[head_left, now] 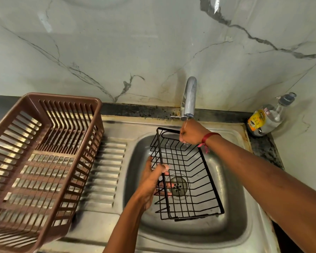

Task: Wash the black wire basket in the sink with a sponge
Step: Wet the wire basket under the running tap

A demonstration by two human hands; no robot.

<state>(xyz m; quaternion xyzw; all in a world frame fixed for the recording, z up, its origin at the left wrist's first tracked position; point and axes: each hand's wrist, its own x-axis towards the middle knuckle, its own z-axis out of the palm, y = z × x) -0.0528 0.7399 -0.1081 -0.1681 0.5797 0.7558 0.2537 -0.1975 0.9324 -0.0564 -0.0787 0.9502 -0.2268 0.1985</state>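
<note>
I see black wire basket point(188, 172) in sink point(226, 225), over drain point(178, 186). L hand point(151, 181) grips its 9 o'clock rim. R hand point(192, 133) at basket's 12 o'clock end, under tap point(189, 97), fingers curled; grip can't tell. At sink's 9 o'clock: brown rack point(44, 152).

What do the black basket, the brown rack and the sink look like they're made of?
The black wire basket looks like thin metal rod with a matte black coating, joined in an open grid. The brown rack seems moulded plastic: thick slats, rounded rim, dull sheen. The sink is probably stainless steel: grey, reflective, stained near its edges.
</note>
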